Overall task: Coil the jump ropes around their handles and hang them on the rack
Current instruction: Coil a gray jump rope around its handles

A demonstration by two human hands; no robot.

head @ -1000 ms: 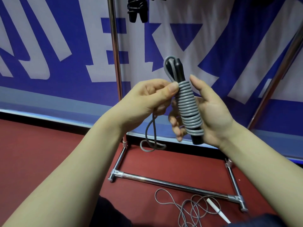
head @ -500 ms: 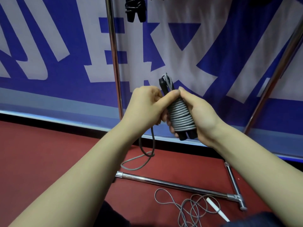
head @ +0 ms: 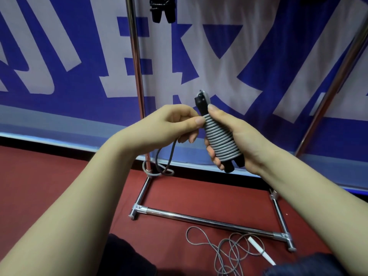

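Handle bundle [head: 219,140]: centre of frame; two black handles side by side under tight grey coils; long axis near upright, top tipped toward upper left.
Right hand [head: 239,140]: closed round the bundle from the right, thumb pressed on the top turn, fingers curled round the far side.
Left hand [head: 175,124]: just left of the bundle, thumb and curled fingers pinching the free cord beside the topmost coil.
Free cord [head: 166,160]: dropping from the left hand toward lower left, ending in a short loop; contact with the rack upright not discernible.
Governing relation: unwound cord lying left of the bundle's axis, left hand nearer; apparently few turns left.
Rack [head: 137,76]: chrome upright behind the left hand; dark handles [head: 162,8] hanging at top edge.
Second rope [head: 225,250]: uncoiled on the floor, bottom centre-right.
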